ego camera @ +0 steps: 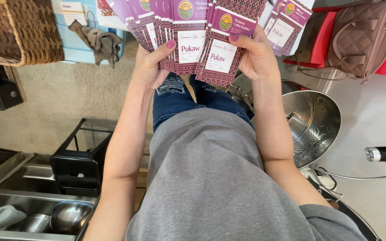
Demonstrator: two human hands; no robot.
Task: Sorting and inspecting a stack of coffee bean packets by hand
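- Pouches (pixel 188 40), flat purple ones with patterned borders and white labels, were fanned out in front of me, held up between both hands above my knees.
- My left hand (pixel 150 62) was closed on the left part of the fan, thumb pressed across the front of a pouch.
- My right hand (pixel 258 56) pinched a second bunch of pouches, thumb on top and fingers behind.
- I saw a perforated metal drum (pixel 313 120) near my right forearm, lower down.
- A brown quilted bag (pixel 365 33) sat on a red chair (pixel 322 38) to the right.
- A wicker basket (pixel 21 29) stood at upper left, a grey rag (pixel 99 42) beside it.
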